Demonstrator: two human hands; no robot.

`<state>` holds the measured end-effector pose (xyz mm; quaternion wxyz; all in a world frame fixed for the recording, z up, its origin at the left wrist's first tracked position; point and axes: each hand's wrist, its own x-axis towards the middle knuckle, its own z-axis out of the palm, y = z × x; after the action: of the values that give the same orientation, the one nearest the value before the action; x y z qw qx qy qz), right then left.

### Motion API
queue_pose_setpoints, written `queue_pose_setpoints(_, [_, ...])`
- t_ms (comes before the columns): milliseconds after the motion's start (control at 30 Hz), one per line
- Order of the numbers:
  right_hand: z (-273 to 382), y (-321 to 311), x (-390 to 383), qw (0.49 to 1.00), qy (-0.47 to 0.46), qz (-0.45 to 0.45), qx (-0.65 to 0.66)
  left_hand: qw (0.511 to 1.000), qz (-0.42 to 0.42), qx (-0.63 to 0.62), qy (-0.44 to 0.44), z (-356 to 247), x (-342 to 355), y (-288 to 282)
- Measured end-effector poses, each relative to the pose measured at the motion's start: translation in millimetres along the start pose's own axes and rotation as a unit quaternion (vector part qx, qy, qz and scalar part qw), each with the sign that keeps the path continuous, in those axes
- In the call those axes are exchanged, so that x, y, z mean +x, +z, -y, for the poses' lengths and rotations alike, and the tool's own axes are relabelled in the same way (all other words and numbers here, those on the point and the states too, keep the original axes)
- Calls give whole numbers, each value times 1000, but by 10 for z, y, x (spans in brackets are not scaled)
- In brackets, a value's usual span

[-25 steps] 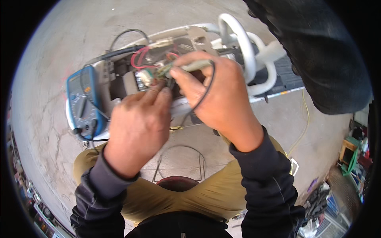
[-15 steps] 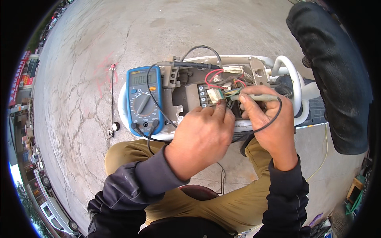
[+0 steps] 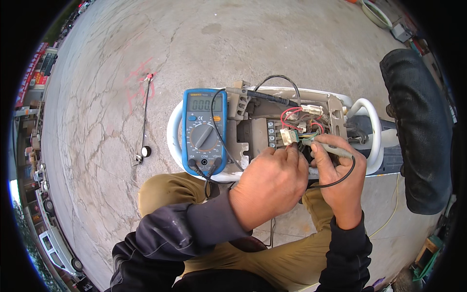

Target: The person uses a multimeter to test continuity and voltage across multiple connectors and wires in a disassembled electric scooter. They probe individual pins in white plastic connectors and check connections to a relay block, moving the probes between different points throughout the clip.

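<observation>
Cracked grey concrete floor (image 3: 107, 146), matt, faintly marked in red. On it: one white tubular frame (image 3: 173, 138), smooth, rounded at its left end, fitted with scuffed beige plastic housing (image 3: 336, 117).

Multimeter (image 3: 204, 135): blue case, flat and rectangular, round grey dial; lies face up across the frame's left end, digits on its display.

Connector (image 3: 288, 136): off-white block with a green part, mid-frame; thin coloured wires leave its right side.

Grey probe (image 3: 335, 150): smooth, pen-shaped, black lead curving from its rear; pinched between thumb and forefinger of the right hand (image 3: 343, 180), tip directed at those wires. Contact too small to confirm.

Left hand (image 3: 272, 180): knuckles up, fingers bent and close together at the connector's near side; whether they pinch it cannot be told.

Black probe (image 3: 272, 98): slim, rigid, set along the frame's far edge, pointing toward a second off-white connector (image 3: 312, 110).

Terminal block (image 3: 271, 134): dark, metal screws, just left of the first connector. Red wires (image 3: 283, 117): glossy, looped, beyond it.

Step in hand, by judgement: electrical probing at the connector's wired side. Next move seems to call for a braced connector, fine tip placement among crowded wires, and an eye on the display.
</observation>
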<state>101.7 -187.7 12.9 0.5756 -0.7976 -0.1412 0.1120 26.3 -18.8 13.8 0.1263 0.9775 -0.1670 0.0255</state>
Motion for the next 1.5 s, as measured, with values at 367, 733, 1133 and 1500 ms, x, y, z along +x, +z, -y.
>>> queue_pose_setpoints(367, [-72, 52, 16, 978, -176, -7, -114, 1000, 11, -7, -4, 2, 4, 10])
queue_pose_setpoints(733, [49, -3, 9, 998, 52, 7, 36, 1000, 6, -3, -4, 11, 4, -11])
queue_pose_setpoints(1133, [10, 39, 1, 999, 30, -14, 25, 1000, -2, 0, -2, 21, 28, -47])
queue_pose_setpoints(1500, [87, -125, 25, 996, 27, 31, -80, 999, -48, 13, -10, 72, 40, -75])
